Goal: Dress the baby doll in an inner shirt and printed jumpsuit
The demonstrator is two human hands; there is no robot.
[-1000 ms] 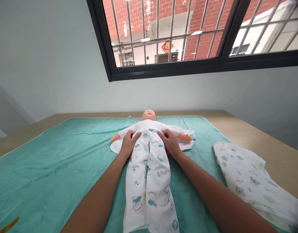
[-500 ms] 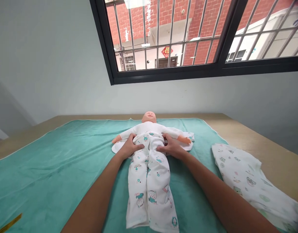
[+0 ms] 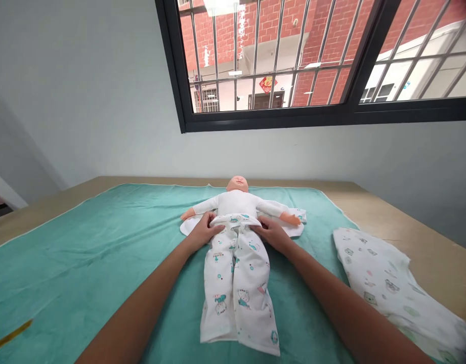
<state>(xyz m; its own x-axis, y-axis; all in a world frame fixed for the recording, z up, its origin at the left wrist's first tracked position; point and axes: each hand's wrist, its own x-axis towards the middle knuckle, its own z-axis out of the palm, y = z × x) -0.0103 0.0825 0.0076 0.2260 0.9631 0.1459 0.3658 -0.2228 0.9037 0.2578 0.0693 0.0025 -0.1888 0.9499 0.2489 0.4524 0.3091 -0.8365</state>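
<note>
A baby doll [image 3: 238,184] lies on its back in a white top, its arms spread to both sides and its head toward the wall. White baby pants [image 3: 236,283] with a teal and pink cartoon print cover its lower body, legs toward me. My left hand [image 3: 204,231] grips the pants at the left side of the waist, thumb on top. On the right side my right hand [image 3: 272,232] holds the waist edge, its fingertips partly hidden by the fabric. Beneath the doll, a white cloth [image 3: 298,214] shows on both sides.
A teal cloth [image 3: 103,242] covers most of the wooden table [image 3: 392,212]. On the right lies a folded white printed cloth [image 3: 388,283]. A yellow strip [image 3: 10,336] is at the lower left. Behind the table stand a wall and a barred window [image 3: 270,119].
The pants' waist fabric is now folded over across the doll's belly, and more of the white top shows. Both hands remain at the waist sides. The view has shifted slightly.
</note>
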